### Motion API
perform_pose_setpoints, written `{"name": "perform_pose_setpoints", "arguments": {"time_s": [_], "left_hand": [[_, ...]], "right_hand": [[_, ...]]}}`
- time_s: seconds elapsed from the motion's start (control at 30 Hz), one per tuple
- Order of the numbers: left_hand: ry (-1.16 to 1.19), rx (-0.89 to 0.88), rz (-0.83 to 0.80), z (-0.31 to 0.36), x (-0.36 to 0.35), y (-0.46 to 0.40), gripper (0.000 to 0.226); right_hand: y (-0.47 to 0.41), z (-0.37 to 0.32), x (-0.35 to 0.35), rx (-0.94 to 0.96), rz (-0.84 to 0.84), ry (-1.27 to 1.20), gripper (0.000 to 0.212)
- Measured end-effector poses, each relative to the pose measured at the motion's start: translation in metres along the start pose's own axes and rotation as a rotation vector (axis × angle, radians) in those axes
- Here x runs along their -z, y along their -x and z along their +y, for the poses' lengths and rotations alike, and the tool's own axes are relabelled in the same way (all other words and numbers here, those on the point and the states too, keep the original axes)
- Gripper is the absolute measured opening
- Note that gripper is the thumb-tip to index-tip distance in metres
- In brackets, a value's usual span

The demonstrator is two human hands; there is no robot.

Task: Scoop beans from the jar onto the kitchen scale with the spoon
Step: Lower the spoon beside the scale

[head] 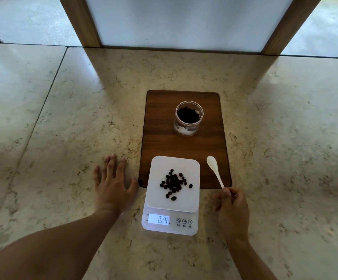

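The right hand (231, 209) pinches the tail end of a small white spoon (215, 170) between thumb and fingertips, the handle running up and away so that the empty bowl lies over the wooden board (164, 142), just right of the kitchen scale (173, 196). The left hand (111, 184) holds nothing — it is spread flat, fingers splayed, on the marble counter (63, 118) just left of the scale. On the scale's white platform sits a loose heap of dark beans (173, 183), a few strays at its near edge, and the lit display (159, 219) on the near face shows a reading, seemingly 0.24, though the digits are not crisp. Beyond the scale, farther back on the same board, stands the open clear jar (188, 117), upright and well apart from the scale, with more dark beans visible through its mouth. The step in hand looks like the pause between scoops: one or more loads are already on the platform, and the spoon is empty. If more weight is wanted, the next move calls for carrying the spoon past the scale's far right corner to the jar, dipping the bowl in through the narrow mouth — the jar is unsteadied, so the left hand may need to brace it — then bringing the load back level and tipping it onto the heap.
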State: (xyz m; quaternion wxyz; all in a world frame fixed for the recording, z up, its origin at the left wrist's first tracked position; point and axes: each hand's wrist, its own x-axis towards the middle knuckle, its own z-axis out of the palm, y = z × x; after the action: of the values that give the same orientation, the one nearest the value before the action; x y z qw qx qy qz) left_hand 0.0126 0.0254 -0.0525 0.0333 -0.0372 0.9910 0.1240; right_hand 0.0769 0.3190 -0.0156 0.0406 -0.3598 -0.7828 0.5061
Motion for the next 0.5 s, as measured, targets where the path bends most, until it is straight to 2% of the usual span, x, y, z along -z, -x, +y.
{"name": "perform_pose_setpoints", "arguments": {"time_s": [0.27, 0.5], "left_hand": [[0.007, -0.003, 0.006, -0.002, -0.002, 0.000, 0.079], [-0.010, -0.017, 0.023, -0.007, -0.008, 0.000, 0.079]], "right_hand": [[0.006, 0.010, -0.011, 0.131, 0.109, 0.186, 0.009], [0.022, 0.019, -0.006, 0.265, -0.070, 0.521, 0.009]]}}
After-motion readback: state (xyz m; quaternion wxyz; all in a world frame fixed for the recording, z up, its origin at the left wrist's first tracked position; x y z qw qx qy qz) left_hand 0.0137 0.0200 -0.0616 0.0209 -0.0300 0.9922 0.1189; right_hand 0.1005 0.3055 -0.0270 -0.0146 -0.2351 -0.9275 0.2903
